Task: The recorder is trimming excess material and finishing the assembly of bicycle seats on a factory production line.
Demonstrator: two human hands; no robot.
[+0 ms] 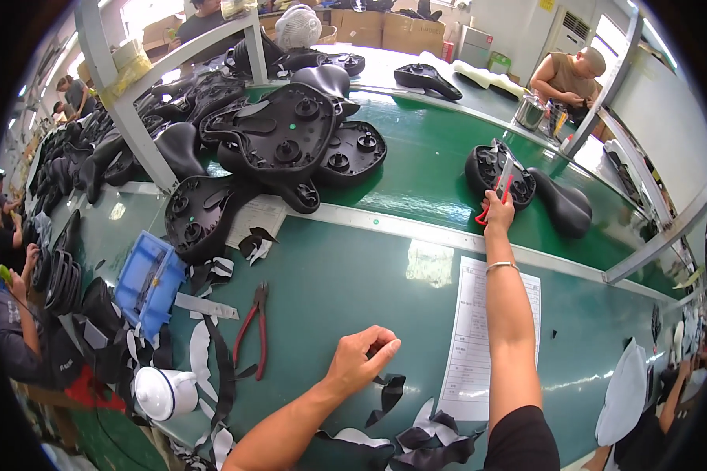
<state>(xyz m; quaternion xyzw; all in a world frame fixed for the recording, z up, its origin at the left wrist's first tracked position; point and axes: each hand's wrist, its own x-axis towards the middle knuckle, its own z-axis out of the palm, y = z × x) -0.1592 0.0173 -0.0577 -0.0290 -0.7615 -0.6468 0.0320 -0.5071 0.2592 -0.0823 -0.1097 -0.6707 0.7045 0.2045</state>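
The right hand (498,213) reaches far out, gripping red-handled scissors (496,196) against an upturned black saddle (495,174) on the green belt (424,169). The left hand (361,357) (loosely curled, holding nothing) rests on the table (330,282) near black scraps (390,390).

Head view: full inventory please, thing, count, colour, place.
saddles: a pile, exact count unclear, black, on the belt at upper left
saddle pair: two, black, on the belt by the right hand
far saddle: one, black, far side of the belt
belt: one, green, across the middle
bin: one, blue, table left
pliers: one, red handles, table centre-left
jug: one, white, lower left
paper sheet: one, white, under the right forearm
scraps: many, black and white, near table edge
cutters: one, red handles, in the right hand
left hand: loosely curled, holds nothing, above the table
right hand: grips the cutters at a saddle
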